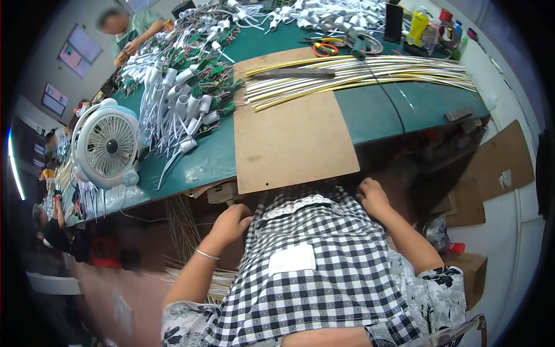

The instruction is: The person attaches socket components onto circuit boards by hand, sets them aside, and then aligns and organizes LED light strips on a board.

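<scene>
My left hand (pixel 232 222) is beside the left edge of a black-and-white checked apron (pixel 324 243) spread over my lap. Its fingers curl in and its thumb points toward the cloth; what it holds, if anything, is hidden. My right hand (pixel 373 198) is at the apron's right edge, just below the table edge, with its fingers bent. Whether it pinches the cloth I cannot make out. Between and beyond my hands, a brown board (pixel 295 144) lies on the table and overhangs its front. Long thin yellow and white strips (pixel 370 78) lie across its far part, a dark flat bar (pixel 295 73) on top.
White tubular parts with wires and green circuit boards (pixel 179 104) heap at the left, behind a white fan (pixel 110 144). Pliers (pixel 326 47), a yellow bottle (pixel 417 28) and a tape roll (pixel 448 36) stand farther back. Another person (pixel 130 34) works at the far left.
</scene>
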Demonstrator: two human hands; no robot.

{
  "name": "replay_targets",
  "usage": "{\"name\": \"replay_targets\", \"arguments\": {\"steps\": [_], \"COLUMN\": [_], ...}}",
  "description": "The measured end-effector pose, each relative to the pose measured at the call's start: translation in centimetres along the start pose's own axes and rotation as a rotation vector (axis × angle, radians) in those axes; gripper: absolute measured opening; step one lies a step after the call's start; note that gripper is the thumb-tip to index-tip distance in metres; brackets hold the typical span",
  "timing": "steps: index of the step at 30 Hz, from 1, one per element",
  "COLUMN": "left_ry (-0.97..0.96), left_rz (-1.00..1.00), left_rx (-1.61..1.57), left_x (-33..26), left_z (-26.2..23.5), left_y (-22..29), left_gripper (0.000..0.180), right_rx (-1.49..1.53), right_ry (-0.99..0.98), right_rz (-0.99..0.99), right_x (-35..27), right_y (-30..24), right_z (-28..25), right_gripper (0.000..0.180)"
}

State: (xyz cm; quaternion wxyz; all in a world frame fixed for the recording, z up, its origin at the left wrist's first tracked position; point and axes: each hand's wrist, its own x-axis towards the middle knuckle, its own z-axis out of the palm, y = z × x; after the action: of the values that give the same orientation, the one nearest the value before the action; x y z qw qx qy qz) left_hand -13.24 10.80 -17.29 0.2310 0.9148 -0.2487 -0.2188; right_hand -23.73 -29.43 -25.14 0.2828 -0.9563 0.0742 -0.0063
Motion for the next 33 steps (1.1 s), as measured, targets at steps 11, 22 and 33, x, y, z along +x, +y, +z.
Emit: {"name": "replay_targets", "arguments": {"steps": [11,22,33], "left_ry": [0.167,0.34,-0.009], "left_rz": [-0.132,-0.281,0.067], "left_rx": [-0.305,-0.408,-0.257], "left_x": [-2.9,-1.9,-1.7], "left_z": [7.2,5.2,-7.3], "left_y": [-3.3,-1.5,5.5], "left_gripper": [0.016,0.003,0.025], "right_rx": [0.236,0.518,0.194], "right_ry": [-0.576,-0.752,-0.069], "right_rz": [-0.157,0.333,-0.492], "right_x": [-0.9,-7.4,17.5], "right_y": [2.7,3.8,-12.7], "right_z": [-2.6,-6.0,-14.2], "right_gripper": [0.022,0.023,0.02]}}
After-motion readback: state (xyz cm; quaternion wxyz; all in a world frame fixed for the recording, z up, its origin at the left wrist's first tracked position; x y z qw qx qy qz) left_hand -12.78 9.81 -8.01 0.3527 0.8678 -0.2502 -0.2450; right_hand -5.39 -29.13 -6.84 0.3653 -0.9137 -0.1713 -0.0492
